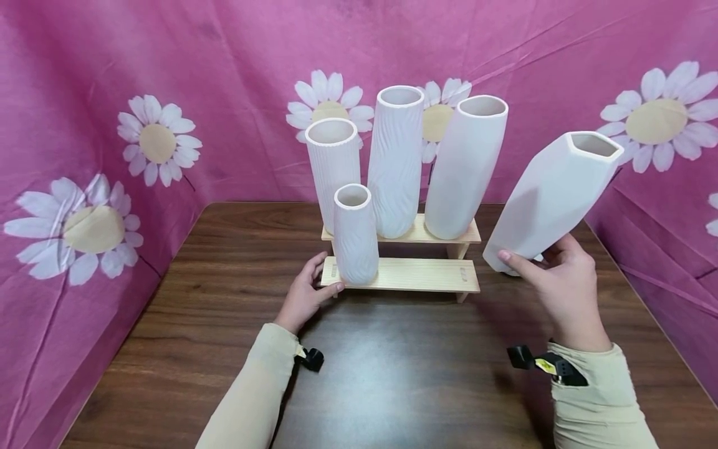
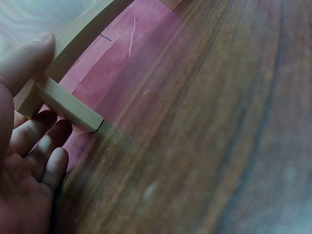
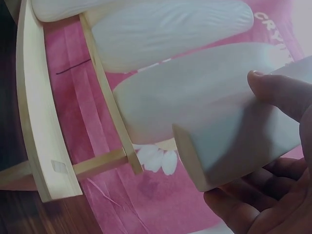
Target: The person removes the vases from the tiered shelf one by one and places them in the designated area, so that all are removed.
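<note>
My right hand (image 1: 569, 296) grips a tall white faceted vase (image 1: 552, 193) near its base, off the right end of a two-step wooden stand (image 1: 417, 275). That vase leans with its angular mouth to the upper right; in the right wrist view the thumb (image 3: 280, 92) lies on one side and the fingers curl under the other. At the stand's left end my left hand (image 1: 303, 293) holds the lower board, thumb (image 2: 29, 58) at its front edge and fingers around the end. A small white vase (image 1: 357, 243) stands upright on this board, close to that hand.
On the upper step stand a ribbed white vase (image 1: 335, 174), a tall wavy-textured vase (image 1: 396, 168) and a smooth white vase (image 1: 464, 168). The stand rests on a dark wood-grain table (image 1: 370, 374). Pink cloth (image 1: 241, 93) with daisies hangs behind and at both sides.
</note>
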Tool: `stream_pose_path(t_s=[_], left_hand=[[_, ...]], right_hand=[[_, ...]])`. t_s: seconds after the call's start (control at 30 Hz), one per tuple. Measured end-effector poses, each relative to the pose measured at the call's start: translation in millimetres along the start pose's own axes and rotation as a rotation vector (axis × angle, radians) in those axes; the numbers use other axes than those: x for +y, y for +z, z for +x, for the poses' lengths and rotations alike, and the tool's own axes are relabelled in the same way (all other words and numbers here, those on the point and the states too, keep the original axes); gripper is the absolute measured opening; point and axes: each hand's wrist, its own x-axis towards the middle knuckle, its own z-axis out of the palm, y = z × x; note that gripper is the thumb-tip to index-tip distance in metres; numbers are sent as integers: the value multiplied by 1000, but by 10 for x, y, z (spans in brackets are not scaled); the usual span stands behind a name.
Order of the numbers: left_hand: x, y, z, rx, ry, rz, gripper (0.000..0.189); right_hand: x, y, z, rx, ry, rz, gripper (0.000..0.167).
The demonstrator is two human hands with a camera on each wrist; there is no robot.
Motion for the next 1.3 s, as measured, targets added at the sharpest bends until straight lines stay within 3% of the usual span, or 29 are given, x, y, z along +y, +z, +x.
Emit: stream_pose_path(t_s=[0.37, 0.63, 0.8, 1.1, 1.3], left_hand=[[-11, 5, 15, 0, 3, -9, 83], [-6, 6, 12, 2, 4, -8, 83], [-3, 8, 8, 4, 7, -5, 82], [-4, 6, 11, 7, -6, -2, 83], [21, 4, 7, 2, -18, 12, 85]], right_hand=[[-6, -103, 49, 45, 2, 243, 56], [-8, -193, 67, 86, 11, 176, 55], [8, -238, 90, 104, 36, 260, 58], [55, -305, 136, 132, 55, 302, 62], [89, -351, 164, 155, 65, 250, 59]])
